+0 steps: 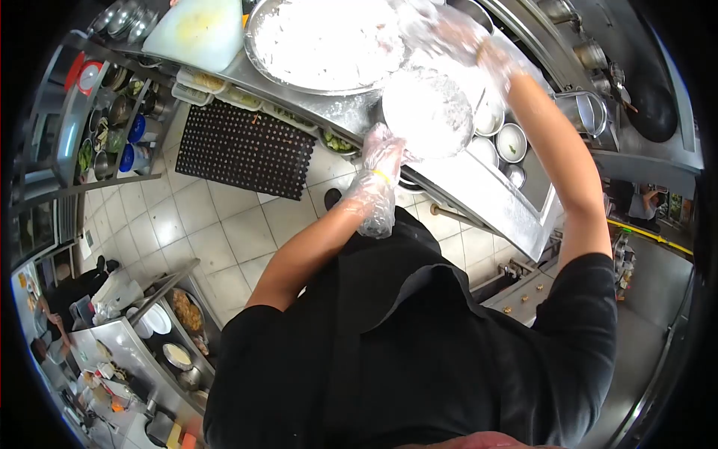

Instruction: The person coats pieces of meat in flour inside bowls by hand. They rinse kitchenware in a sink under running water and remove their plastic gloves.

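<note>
A clear plastic glove with a yellow band covers my left hand [383, 153], whose fingers close on the near rim of a round vessel [428, 112]. White powder coats that vessel; whether it is a bowl or a sieve, I cannot tell. My right hand [452, 37], also gloved and dusted white, is above the far side of the vessel, beside a wide metal tray [273, 71]. Motion and glare smear its fingers. White powder, bright in the glare, fills the tray, and a few pinkish bits show through it.
Small metal bowls [511, 142] stand right of the vessel on the steel counter [516, 213]. A white cutting board [194, 34] lies at the far left. Below are a black perforated mat [243, 150] and a tiled floor [224, 224]. Another person [56, 329] is at the lower left.
</note>
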Demonstrator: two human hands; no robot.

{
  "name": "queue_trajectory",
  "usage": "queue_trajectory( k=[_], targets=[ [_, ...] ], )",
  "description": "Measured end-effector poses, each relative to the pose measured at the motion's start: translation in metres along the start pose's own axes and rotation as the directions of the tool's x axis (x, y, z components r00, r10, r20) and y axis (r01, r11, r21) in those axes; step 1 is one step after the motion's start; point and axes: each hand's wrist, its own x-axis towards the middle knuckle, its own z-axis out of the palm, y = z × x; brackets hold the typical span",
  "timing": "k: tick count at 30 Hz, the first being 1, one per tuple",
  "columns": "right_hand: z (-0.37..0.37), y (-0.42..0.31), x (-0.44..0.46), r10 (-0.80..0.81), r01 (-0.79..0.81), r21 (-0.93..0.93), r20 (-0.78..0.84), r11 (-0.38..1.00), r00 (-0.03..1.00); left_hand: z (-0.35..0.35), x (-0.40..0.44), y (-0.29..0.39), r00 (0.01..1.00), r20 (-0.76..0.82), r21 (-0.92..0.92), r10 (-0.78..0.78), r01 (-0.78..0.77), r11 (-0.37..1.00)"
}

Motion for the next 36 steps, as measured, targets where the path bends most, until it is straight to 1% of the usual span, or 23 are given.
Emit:
queue_trajectory(
  k=[2,4,6,7,9,10,11,13,14,16,18,20,21,22,25,27,29,30,32,33,34,35,36],
  targets=[
    [0.0,-0.001,0.014,0.149,-0.152,0.109,0.029,0.982,0.988,0.002,-0.004,0.007,1.0,-0.017,0.126,0.006,-0.003,0.992],
    [0.003,0.001,0.012,0.277,-0.288,0.211,0.08,0.934,0.957,0.003,-0.007,0.011,0.999,-0.019,0.093,-0.045,0.046,0.995],
    [0.01,-0.002,-0.006,0.388,-0.413,0.301,0.142,0.86,0.911,0.001,-0.005,0.009,1.0,-0.006,0.081,-0.028,0.029,0.996],
    [0.015,-0.006,-0.019,0.426,-0.466,0.323,0.19,0.823,0.884,-0.003,-0.002,0.005,1.0,0.021,0.059,-0.019,0.018,0.998],
    [0.034,-0.027,-0.043,0.394,-0.497,0.337,0.33,0.8,0.858,-0.002,-0.002,0.009,0.999,0.015,0.099,-0.049,0.047,0.994],
    [0.031,-0.048,-0.05,0.238,-0.42,0.349,0.459,0.838,0.856,0.0,-0.002,0.014,0.998,0.013,0.144,-0.067,0.064,0.988],
    [0.062,-0.059,-0.065,0.252,-0.365,0.31,0.348,0.878,0.903,0.003,-0.004,0.019,0.996,0.015,0.137,-0.083,0.081,0.987],
    [0.154,-0.062,-0.084,0.015,-0.024,0.2,0.047,0.98,0.999,0.003,-0.004,0.024,0.995,0.043,0.149,-0.091,0.083,0.985],
    [0.151,-0.064,-0.088,0.02,-0.029,0.203,0.045,0.979,0.999,0.002,-0.003,0.024,0.994,0.067,0.156,-0.089,0.078,0.985],
    [0.156,-0.068,-0.09,0.043,-0.081,0.21,0.18,0.974,0.983,-0.002,0.002,0.019,0.993,0.079,0.216,-0.082,0.063,0.974],
    [0.159,-0.067,-0.088,0.038,-0.094,0.184,0.288,0.978,0.957,0.0,0.001,0.018,0.992,-0.003,0.158,-0.123,0.122,0.98],
    [0.152,-0.058,-0.089,0.028,-0.083,0.142,0.352,0.986,0.936,0.002,0.0,0.021,0.991,0.009,0.183,-0.131,0.127,0.975],
    [0.147,-0.052,-0.089,0.02,-0.072,0.126,0.373,0.989,0.928,0.004,0.0,0.022,0.991,0.021,0.134,-0.135,0.131,0.982],
    [0.14,-0.045,-0.091,-0.001,-0.046,0.113,0.383,0.992,0.924,0.003,-0.002,0.022,0.989,0.024,0.083,-0.144,0.142,0.986],
    [0.126,-0.028,-0.096,-0.132,0.121,0.052,0.399,0.991,0.907,0.003,-0.005,0.02,0.995,0.017,0.138,-0.099,0.095,0.986],
    [0.13,-0.039,-0.098,-0.209,0.244,-0.008,0.493,0.97,0.845,0.005,-0.005,0.022,0.996,0.03,0.132,-0.087,0.082,0.988],
    [0.102,-0.074,-0.097,-0.041,0.032,0.028,0.799,0.999,0.6,0.001,-0.003,0.019,0.996,0.044,0.133,-0.078,0.072,0.988],
    [0.111,-0.074,-0.101,-0.041,0.033,0.027,0.799,0.999,0.6,0.001,-0.003,0.019,0.996,0.052,0.133,-0.069,0.061,0.989],
    [0.153,-0.074,-0.117,0.076,-0.193,0.172,0.525,0.966,0.848,0.005,-0.006,0.021,0.996,0.046,0.111,-0.077,0.071,0.991],
    [0.164,-0.072,-0.122,-0.029,0.043,-0.032,0.37,0.999,0.929,0.006,-0.008,0.023,0.995,0.044,0.092,-0.088,0.083,0.992],
    [0.174,-0.069,-0.128,-0.132,0.189,-0.303,0.199,0.934,0.971,0.005,-0.009,0.023,0.995,0.045,0.096,-0.084,0.079,0.992],
    [0.142,-0.07,-0.115,-0.07,0.132,-0.155,0.353,0.979,0.933,0.004,-0.008,0.023,0.995,0.032,0.104,-0.098,0.094,0.99],
    [0.138,-0.064,-0.108,-0.053,0.1,-0.086,0.43,0.991,0.901,0.004,-0.007,0.022,0.993,0.018,0.109,-0.113,0.11,0.988]
  ],
)
